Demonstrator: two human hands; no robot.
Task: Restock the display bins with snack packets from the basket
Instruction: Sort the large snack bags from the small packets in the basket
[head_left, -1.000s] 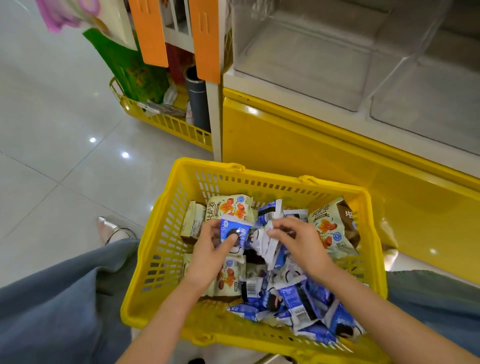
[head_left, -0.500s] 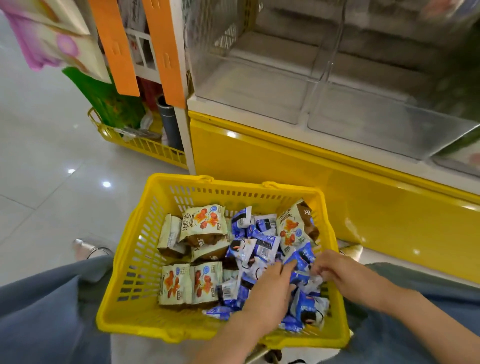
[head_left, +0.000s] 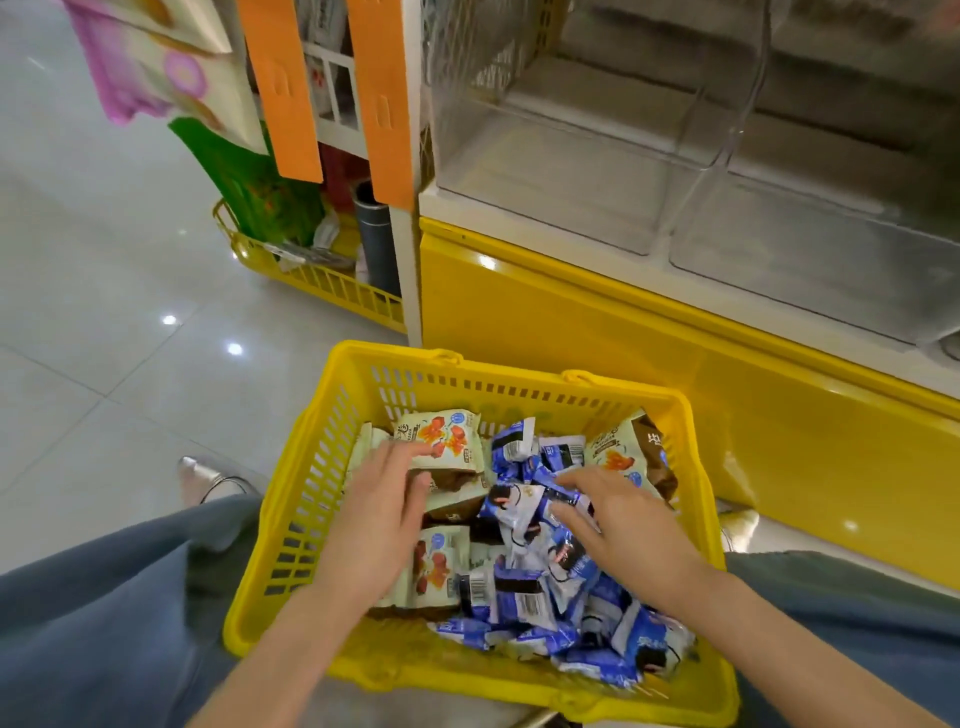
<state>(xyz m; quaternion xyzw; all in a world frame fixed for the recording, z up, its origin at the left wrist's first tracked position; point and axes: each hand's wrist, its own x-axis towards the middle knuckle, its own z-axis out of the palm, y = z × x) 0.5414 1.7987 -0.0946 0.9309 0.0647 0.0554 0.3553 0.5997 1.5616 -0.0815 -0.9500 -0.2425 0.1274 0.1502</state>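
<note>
Head view: we look down at one yellow basket. It sits between our two legs, close to the front of a yellow cabinet.

Two kinds of snack packets lie inside the basket. We count about six cream packets with a red and orange picture. Most are on the left side, and one is in the far right corner. The blue packets make a heap on the right side. They are too many and too jumbled for us to count.

Both our hands are in the basket, apart from each other. Our left hand lies on the cream packets with its fingers straight. Our right hand lies on the blue packets with its fingers spread out. As far as we can see, neither one grips a packet.

On top of the cabinet stand the display bins, which have clear walls. We see two side by side in the front row, with one clear wall between them. There are more behind, too blurry to count.

Left of the basket there is wide grey floor with room to move. One shoe shows on each side of the basket. Farther back on the left stands a second basket, also yellow. Two orange strips hang above it.
</note>
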